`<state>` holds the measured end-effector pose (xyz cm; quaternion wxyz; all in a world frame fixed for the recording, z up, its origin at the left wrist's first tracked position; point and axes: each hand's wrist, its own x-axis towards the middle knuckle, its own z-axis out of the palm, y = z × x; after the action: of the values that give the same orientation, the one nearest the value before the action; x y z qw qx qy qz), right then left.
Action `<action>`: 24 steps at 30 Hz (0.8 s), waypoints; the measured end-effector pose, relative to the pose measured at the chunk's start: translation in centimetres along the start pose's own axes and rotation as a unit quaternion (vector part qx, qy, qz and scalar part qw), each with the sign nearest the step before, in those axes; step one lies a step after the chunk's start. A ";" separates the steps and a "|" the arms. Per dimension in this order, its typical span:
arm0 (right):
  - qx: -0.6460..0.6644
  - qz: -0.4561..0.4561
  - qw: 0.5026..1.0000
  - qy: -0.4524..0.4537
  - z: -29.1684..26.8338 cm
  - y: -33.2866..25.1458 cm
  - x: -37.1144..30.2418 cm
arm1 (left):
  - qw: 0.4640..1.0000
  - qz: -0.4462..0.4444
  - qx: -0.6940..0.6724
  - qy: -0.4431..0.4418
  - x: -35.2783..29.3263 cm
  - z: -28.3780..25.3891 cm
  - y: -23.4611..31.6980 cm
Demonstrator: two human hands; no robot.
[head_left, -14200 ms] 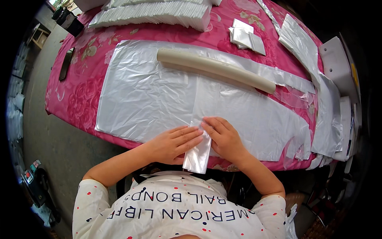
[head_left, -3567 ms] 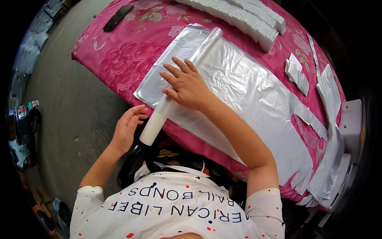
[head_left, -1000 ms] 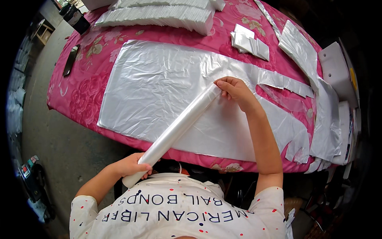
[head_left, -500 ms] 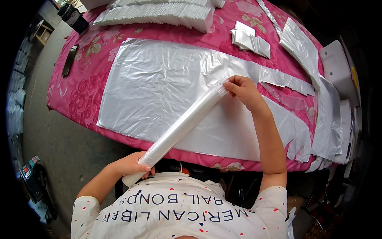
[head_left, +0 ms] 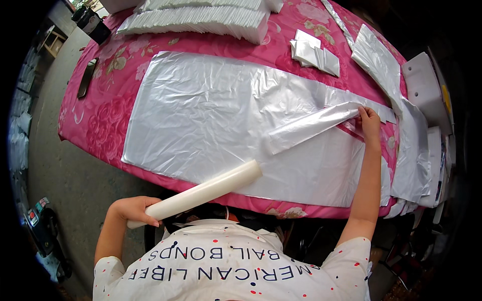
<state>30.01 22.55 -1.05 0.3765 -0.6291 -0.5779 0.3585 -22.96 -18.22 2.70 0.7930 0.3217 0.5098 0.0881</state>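
Note:
My left hand (head_left: 139, 209) is wrapped round the lower end of a cream-coloured tube (head_left: 201, 193), which slants up to the right over the table's near edge. Between thumb and fingers, my right hand (head_left: 369, 120) pinches one end of a long, flattened sleeve of clear plastic film (head_left: 316, 125). The sleeve is apart from the tube, and its other end hangs low over the stack below. Beneath both lies a wide stack of silvery, wrinkled plastic sheets (head_left: 196, 105), with cut strips and ragged pieces along its right side.
A pink flowered cloth (head_left: 108, 120) covers the table. Folded plastic packets (head_left: 314, 54) and a long row of white folded packets (head_left: 196, 25) lie toward the back. A phone (head_left: 88, 78) and a dark bottle (head_left: 91, 25) are at left, more film (head_left: 414, 145) and a white box (head_left: 424, 83) at right.
The plastic sleeve has come off the tube, drawn away to the right by my right hand. The tube, now bare, tilts flatter in my left hand, which has shifted slightly left.

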 end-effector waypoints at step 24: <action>-0.022 -0.069 0.959 -0.276 14.3 -9.9 -3.0 | 0.549 0.492 0.668 0.104 12.9 3.1 12.4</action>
<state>12.57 20.92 1.19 0.2126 -0.4728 -0.7086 0.4787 -11.99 -3.87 1.26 0.1248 0.9477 0.2629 0.1312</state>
